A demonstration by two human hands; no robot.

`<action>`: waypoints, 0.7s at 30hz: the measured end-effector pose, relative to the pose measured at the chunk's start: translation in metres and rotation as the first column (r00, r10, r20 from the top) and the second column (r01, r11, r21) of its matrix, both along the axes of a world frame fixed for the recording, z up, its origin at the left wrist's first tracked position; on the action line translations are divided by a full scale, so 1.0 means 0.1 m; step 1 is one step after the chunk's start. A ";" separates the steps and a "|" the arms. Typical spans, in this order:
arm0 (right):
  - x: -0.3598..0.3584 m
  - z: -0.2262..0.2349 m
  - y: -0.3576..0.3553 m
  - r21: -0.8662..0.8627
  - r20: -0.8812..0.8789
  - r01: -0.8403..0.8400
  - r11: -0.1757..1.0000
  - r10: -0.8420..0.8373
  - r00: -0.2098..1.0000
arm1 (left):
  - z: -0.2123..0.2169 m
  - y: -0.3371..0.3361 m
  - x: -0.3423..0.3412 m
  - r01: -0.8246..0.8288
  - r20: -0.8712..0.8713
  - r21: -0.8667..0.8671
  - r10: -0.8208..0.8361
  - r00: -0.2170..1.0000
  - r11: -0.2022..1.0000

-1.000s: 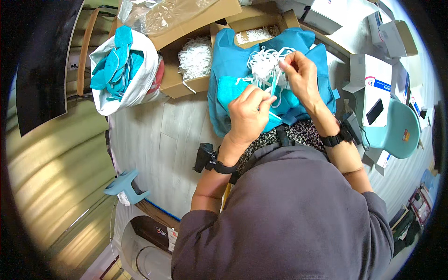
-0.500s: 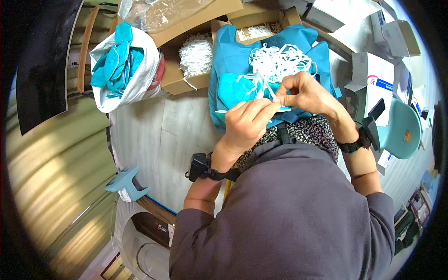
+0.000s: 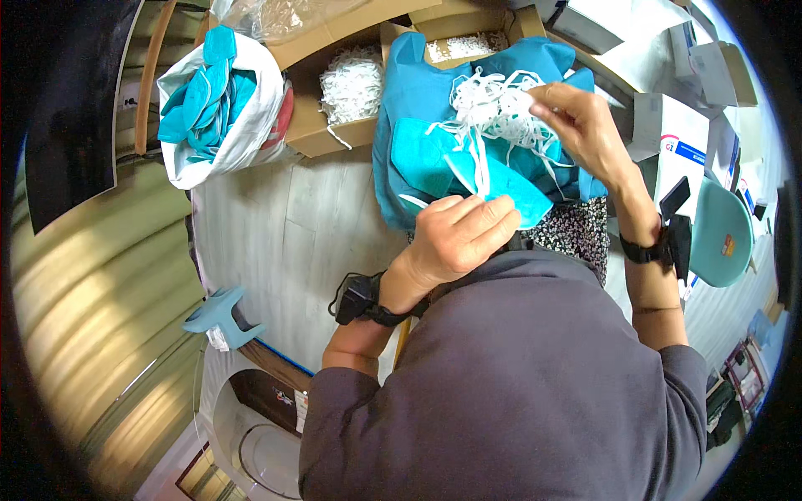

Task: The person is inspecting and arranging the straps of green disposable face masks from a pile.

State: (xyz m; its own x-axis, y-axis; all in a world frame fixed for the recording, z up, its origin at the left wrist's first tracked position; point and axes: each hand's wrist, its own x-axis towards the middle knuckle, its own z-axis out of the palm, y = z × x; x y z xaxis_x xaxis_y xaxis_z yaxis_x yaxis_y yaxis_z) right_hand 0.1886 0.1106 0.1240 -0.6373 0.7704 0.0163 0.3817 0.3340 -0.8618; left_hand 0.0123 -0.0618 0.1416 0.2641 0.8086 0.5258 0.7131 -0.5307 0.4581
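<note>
Left hand (image 3: 461, 238): fingers curled shut on a teal mask (image 3: 493, 185) over the lap.
Right hand (image 3: 581, 125): fingers pinched on a tangle of white straps (image 3: 493, 104) atop the teal pile (image 3: 418, 108).
Floor (image 3: 292, 225): pale grey planks.
Far side: cardboard box (image 3: 334, 83) of white straps, white bag (image 3: 221, 117) of teal pieces.
Right edge: white boxes (image 3: 677, 142), teal chair (image 3: 723, 234).
</note>
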 end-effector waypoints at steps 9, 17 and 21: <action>-0.18 0.12 -0.34 -0.053 -0.303 -0.458 0.887 0.423 0.854 | 0.02 0.03 -0.02 0.084 0.012 -0.092 -0.083 0.996 0.992; -0.14 0.09 -0.39 -0.146 -0.281 -0.404 0.903 0.353 0.892 | 0.00 -0.01 -0.01 0.151 0.084 -0.174 -0.138 0.987 0.973; -0.09 0.08 -0.44 -0.449 -0.184 -0.355 0.820 0.304 0.935 | -0.01 0.00 0.00 0.174 0.101 -0.157 -0.160 0.982 0.972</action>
